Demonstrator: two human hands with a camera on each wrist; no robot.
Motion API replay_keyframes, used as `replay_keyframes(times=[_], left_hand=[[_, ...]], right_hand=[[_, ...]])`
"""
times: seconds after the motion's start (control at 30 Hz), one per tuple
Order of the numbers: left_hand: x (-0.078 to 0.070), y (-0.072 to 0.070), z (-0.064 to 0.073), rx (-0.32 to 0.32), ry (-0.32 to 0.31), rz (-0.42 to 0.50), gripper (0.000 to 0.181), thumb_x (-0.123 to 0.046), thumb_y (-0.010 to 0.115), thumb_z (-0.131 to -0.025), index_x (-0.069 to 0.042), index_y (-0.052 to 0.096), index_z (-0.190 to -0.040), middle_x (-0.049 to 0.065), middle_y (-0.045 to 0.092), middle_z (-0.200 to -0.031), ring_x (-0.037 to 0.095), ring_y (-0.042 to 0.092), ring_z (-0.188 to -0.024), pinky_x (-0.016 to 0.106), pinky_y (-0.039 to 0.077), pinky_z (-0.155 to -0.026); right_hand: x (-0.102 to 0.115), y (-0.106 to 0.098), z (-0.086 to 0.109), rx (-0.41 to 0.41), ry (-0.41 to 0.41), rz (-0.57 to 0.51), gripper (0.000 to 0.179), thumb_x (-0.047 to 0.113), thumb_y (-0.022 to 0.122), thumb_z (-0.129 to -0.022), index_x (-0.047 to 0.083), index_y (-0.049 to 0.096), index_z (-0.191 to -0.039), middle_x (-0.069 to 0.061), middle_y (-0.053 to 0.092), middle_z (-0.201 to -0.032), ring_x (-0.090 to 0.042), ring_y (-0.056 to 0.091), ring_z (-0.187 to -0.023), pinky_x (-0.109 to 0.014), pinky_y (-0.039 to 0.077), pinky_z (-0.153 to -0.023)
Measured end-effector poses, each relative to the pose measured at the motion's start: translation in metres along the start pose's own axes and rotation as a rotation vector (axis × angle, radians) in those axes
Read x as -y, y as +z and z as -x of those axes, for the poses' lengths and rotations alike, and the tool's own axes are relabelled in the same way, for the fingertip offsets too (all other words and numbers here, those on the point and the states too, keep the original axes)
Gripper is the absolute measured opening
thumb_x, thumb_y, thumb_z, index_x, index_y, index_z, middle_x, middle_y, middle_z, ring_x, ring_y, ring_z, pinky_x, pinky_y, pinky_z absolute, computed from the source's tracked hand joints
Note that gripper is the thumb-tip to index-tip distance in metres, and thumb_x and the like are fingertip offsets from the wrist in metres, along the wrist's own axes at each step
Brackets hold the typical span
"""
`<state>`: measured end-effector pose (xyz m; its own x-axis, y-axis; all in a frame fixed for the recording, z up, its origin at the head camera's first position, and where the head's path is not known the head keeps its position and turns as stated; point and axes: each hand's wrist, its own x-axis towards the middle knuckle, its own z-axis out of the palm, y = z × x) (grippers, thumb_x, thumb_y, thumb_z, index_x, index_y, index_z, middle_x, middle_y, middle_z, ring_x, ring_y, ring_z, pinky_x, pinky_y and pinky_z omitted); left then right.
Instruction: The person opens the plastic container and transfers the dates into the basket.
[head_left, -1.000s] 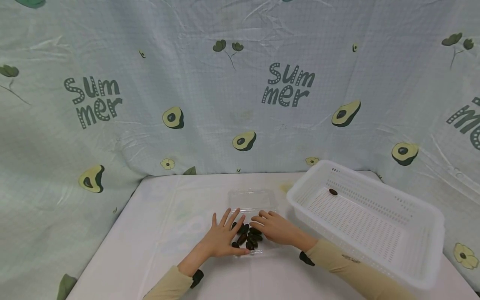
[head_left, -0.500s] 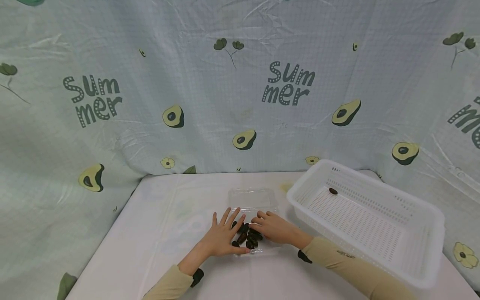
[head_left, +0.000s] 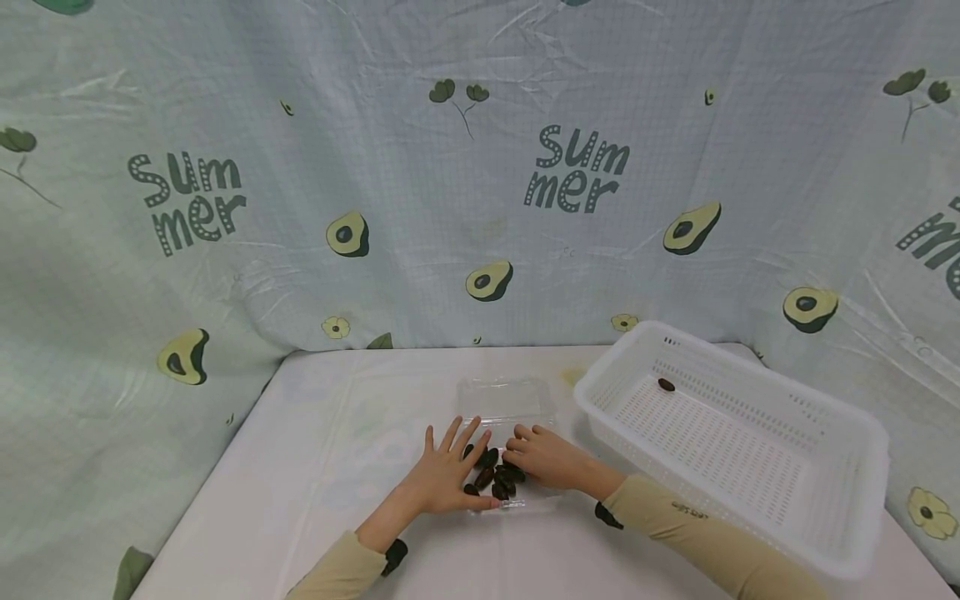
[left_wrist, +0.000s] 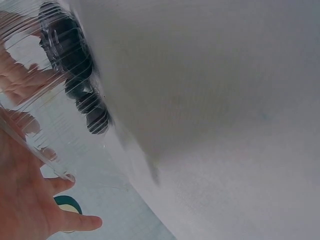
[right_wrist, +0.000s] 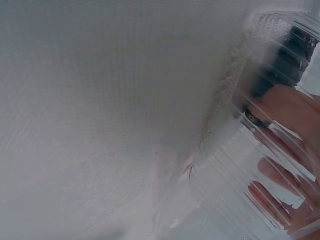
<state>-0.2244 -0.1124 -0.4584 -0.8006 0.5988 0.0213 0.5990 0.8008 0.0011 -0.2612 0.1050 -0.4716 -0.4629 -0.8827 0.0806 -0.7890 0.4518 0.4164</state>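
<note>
A clear plastic clamshell box point(head_left: 540, 502) lies with its lid point(head_left: 504, 398) folded back, away from me. Several dark brown dates point(head_left: 485, 477) lie in its near half, seen through the ribbed wall as a dark row of dates point(left_wrist: 65, 42) in the left wrist view. My left hand point(head_left: 444, 477) spreads its fingers over the box's left side, thumb along the front rim. Inside the box on the right is my right hand point(head_left: 551, 458), fingers bent downward. Through the plastic in the right wrist view, its thumb and forefinger pinch a date point(right_wrist: 255, 119).
A white perforated plastic basket point(head_left: 720, 467) stands to the right, beneath and beyond my right forearm, with a single date point(head_left: 666, 384) near its far wall. The table point(head_left: 337, 467) has a white cover, and a printed curtain point(head_left: 420, 183) hangs behind it.
My right hand has shifted slightly to the right within the box, its fingers drawn back a little over the dates. My left hand stays in place.
</note>
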Motion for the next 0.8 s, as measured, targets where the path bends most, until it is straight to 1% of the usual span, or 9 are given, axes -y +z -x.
replay_keyframes(times=[0.23, 0.47, 0.8], left_hand=[[0.0003, 0.0004, -0.0008, 0.004, -0.004, 0.012, 0.095, -0.075, 0.041, -0.073, -0.016, 0.019, -0.144, 0.011, 0.013, -0.15, 0.039, 0.015, -0.136, 0.069, 0.019, -0.094], [-0.0009, -0.0022, 0.0, 0.002, -0.001, 0.019, 0.094, -0.074, 0.041, -0.073, -0.015, 0.02, -0.144, 0.011, 0.014, -0.15, 0.039, 0.015, -0.136, 0.069, 0.019, -0.094], [-0.0007, -0.0016, -0.0001, 0.007, 0.001, 0.014, 0.096, -0.077, 0.038, -0.073, -0.015, 0.02, -0.144, 0.011, 0.013, -0.15, 0.039, 0.015, -0.136, 0.069, 0.019, -0.094]], right_hand=[[-0.0005, 0.0006, 0.0, 0.011, -0.003, -0.006, 0.013, 0.028, 0.055, -0.088, 0.022, 0.057, -0.1, 0.009, 0.06, -0.095, -0.009, 0.047, -0.084, -0.022, 0.041, -0.065], [-0.001, 0.0013, 0.0003, 0.03, -0.008, -0.009, 0.011, 0.028, 0.055, -0.088, 0.024, 0.057, -0.097, 0.01, 0.06, -0.087, -0.008, 0.045, -0.079, -0.021, 0.037, -0.062], [-0.0009, -0.0013, 0.0014, 0.012, -0.027, 0.037, 0.013, 0.027, 0.057, -0.087, 0.022, 0.058, -0.099, 0.008, 0.059, -0.086, -0.01, 0.049, -0.076, -0.022, 0.042, -0.065]])
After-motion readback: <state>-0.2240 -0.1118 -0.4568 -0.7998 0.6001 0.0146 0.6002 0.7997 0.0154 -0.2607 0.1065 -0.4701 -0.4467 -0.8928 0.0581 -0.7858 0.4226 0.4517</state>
